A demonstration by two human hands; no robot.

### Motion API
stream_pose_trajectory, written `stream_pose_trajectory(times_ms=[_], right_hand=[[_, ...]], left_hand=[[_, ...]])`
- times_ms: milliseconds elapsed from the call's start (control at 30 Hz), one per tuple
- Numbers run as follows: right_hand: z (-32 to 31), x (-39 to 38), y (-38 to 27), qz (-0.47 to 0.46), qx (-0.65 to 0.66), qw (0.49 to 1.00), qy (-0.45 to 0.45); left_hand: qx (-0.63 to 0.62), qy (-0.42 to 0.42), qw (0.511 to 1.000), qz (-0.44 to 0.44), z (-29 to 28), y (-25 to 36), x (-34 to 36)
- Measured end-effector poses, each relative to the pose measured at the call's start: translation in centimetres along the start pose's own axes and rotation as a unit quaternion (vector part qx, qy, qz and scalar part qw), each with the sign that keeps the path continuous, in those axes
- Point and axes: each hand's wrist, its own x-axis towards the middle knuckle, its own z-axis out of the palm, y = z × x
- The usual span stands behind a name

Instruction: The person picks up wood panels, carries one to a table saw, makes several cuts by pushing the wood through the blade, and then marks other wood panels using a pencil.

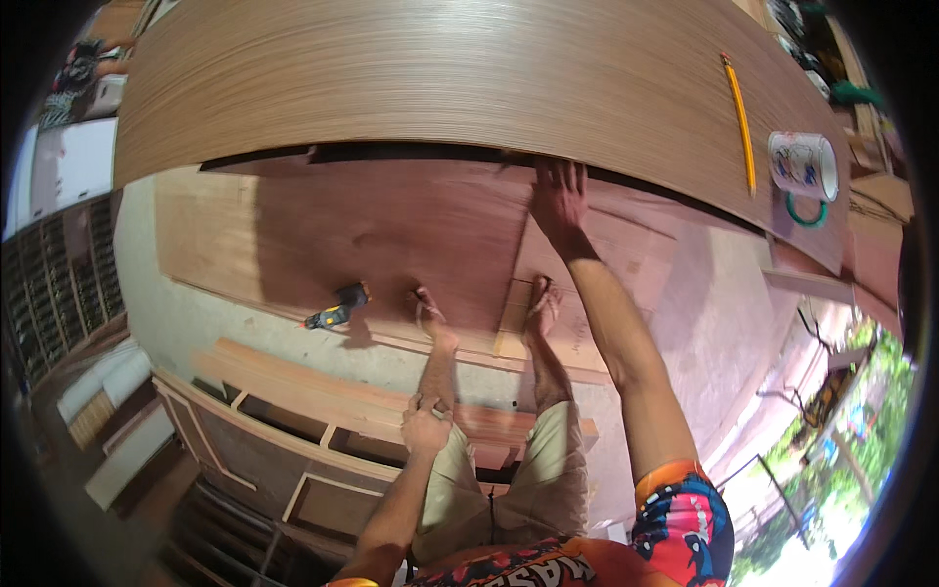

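Observation:
My right hand [560, 203] reaches forward to the near edge of a brown wood-grain panel [421, 83]. Its fingers are stretched out and touch that edge, with the tips partly in shadow at the underside. Bent over my left knee, my left hand [426, 427] has its fingers wrapped round the knee. A yellow pencil [740, 125] lies on the panel's right part. Beside it, a white mug [800, 164] with a printed picture and a green handle is tipped on its side or strongly tilted by the lens; I cannot tell which.
On the floor a reddish-brown wooden sheet [391, 225] lies under my feet, with a yellow and black cordless drill [335, 305] left of them. Wooden frames [293, 421] stand close behind at left. White boxes [68, 166] stand far left; plants [880, 411] show at right.

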Motion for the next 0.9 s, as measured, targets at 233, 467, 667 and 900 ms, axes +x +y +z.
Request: stream_pose_trajectory(times_ms=[233,467,667,900], right_hand=[[1.8,3.7,-11.7,-0.181,0.096,0.979,0.010],[5.8,10.9,-19.6,-0.151,0.102,0.982,-0.054],[6.5,12.3,-19.9,-0.048,0.039,0.932,-0.357],[5.4,11.9,-19.9,-0.082,0.011,0.956,-0.283]], left_hand=[[-0.003,-0.026,1.000,-0.006,-0.2,-0.4,0.2],[-0.063,0.017,0.998,-0.005,-0.6,-2.0,0.2],[-0.095,0.000,0.995,-0.010,-0.5,-3.3,0.5],[-0.112,0.006,0.994,-0.006,-0.8,-3.8,1.0]])
